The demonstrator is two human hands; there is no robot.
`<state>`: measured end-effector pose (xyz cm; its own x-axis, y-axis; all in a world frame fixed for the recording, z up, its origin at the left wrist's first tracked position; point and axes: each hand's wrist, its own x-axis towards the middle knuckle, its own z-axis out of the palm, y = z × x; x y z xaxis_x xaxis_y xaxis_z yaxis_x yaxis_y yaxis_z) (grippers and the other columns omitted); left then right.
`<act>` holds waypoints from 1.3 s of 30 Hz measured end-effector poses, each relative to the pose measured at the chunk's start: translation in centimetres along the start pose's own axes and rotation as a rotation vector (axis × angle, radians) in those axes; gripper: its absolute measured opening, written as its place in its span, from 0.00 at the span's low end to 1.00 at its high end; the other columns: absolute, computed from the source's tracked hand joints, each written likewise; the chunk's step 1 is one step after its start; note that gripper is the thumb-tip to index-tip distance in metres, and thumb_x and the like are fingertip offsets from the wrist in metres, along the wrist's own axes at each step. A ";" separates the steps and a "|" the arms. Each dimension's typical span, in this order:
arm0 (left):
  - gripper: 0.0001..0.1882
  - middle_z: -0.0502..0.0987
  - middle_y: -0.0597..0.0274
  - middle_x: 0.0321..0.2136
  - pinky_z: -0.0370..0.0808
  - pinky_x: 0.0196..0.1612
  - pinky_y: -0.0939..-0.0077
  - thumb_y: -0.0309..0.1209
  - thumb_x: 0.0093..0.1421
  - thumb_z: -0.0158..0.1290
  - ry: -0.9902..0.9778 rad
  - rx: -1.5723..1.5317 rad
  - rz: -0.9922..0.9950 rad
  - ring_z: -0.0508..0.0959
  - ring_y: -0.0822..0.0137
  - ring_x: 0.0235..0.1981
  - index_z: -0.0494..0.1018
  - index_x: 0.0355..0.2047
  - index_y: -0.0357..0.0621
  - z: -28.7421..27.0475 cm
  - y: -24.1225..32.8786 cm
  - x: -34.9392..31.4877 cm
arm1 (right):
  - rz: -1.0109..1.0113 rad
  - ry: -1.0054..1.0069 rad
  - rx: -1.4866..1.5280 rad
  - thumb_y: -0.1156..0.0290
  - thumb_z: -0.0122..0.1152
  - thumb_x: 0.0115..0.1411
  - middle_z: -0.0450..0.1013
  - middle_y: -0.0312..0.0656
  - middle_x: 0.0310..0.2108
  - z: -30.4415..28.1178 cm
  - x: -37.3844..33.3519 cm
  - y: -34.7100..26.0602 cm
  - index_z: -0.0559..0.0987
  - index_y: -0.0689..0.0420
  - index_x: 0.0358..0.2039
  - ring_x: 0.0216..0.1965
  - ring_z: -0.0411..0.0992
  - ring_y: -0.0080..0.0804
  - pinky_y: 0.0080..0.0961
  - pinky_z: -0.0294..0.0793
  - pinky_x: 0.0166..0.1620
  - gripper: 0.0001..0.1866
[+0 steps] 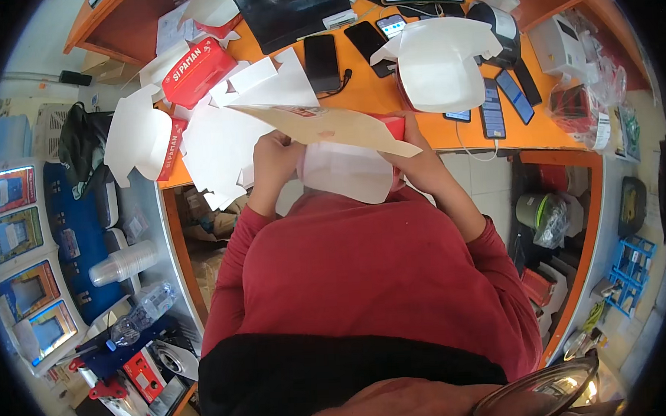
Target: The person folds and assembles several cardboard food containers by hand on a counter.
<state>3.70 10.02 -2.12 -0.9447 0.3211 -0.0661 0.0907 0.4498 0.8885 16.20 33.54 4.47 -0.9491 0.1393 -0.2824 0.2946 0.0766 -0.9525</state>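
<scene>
Close to my body, at the front edge of the orange desk, I hold a partly folded cardboard food box (346,170). Its inside is white, red shows on its right side, and a tan lid flap stands up across it. My left hand (274,160) pinches the box at its left side, fingers curled and partly hidden by the flap. At the right side my right hand (418,160) is closed round the box, most of its fingers out of sight. Beyond my left hand lie flat white box blanks (222,142).
Folded red and white boxes (140,134) stand at the left of the desk (560,127). An open white box (442,69) sits at the right. Several phones (492,108) with cables, a dark tablet (280,17) and a card terminal (498,30) lie around. Stacked plastic cups (123,263) are left.
</scene>
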 end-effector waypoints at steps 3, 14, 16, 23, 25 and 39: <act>0.16 0.80 0.48 0.21 0.75 0.28 0.63 0.40 0.49 0.59 -0.154 0.381 -0.097 0.81 0.52 0.24 0.80 0.25 0.36 1.3 1.3 -0.4 | 0.219 -0.074 0.179 0.62 0.62 0.60 0.69 0.45 0.44 -1.5 0.6 1.1 0.59 0.63 0.55 0.41 0.70 0.26 0.24 0.72 0.42 0.30; 0.20 0.80 0.47 0.29 0.74 0.37 0.61 0.41 0.66 0.46 -0.212 -0.012 -0.275 0.79 0.51 0.30 0.77 0.33 0.37 3.0 1.0 -2.6 | 0.205 -0.049 0.311 0.59 0.55 0.61 0.68 0.43 0.42 -4.4 1.9 2.5 0.58 0.60 0.58 0.38 0.69 0.26 0.23 0.72 0.34 0.30; 0.21 0.81 0.54 0.32 0.74 0.39 0.64 0.42 0.67 0.46 -0.187 -0.432 -0.435 0.80 0.57 0.33 0.78 0.38 0.35 1.5 1.9 -2.3 | 0.176 -0.070 0.498 0.59 0.54 0.60 0.67 0.43 0.44 -4.8 1.9 1.8 0.58 0.60 0.59 0.40 0.70 0.28 0.24 0.74 0.34 0.31; 0.51 0.57 0.52 0.65 0.59 0.64 0.67 0.53 0.59 0.55 -0.415 -0.886 -0.360 0.59 0.59 0.65 0.41 0.69 0.39 -0.8 4.5 -3.1 | 0.124 -0.108 0.602 0.51 0.56 0.59 0.72 0.47 0.48 -4.1 1.5 1.1 0.58 0.60 0.65 0.39 0.78 0.33 0.26 0.81 0.32 0.39; 0.63 0.49 0.50 0.68 0.54 0.67 0.63 0.60 0.50 0.60 -0.373 -0.816 -0.161 0.52 0.56 0.69 0.33 0.70 0.41 -1.0 4.1 -3.1 | 0.159 -0.065 0.702 0.51 0.56 0.60 0.73 0.49 0.49 -4.2 1.7 1.1 0.63 0.62 0.61 0.41 0.78 0.35 0.28 0.82 0.35 0.36; 0.72 0.43 0.53 0.67 0.51 0.67 0.60 0.41 0.36 0.73 -0.389 -0.530 0.318 0.50 0.56 0.68 0.30 0.69 0.47 -2.9 5.6 -1.8 | -0.311 -0.153 0.227 0.53 0.68 0.53 0.40 0.53 0.70 -2.8 0.0 0.9 0.32 0.60 0.69 0.71 0.42 0.43 0.39 0.50 0.67 0.61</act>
<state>5.02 9.54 4.32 -0.7087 0.6865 0.1628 0.0844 -0.1466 0.9856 16.78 36.42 3.92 -0.9996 -0.0057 0.0260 -0.0250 -0.1305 -0.9911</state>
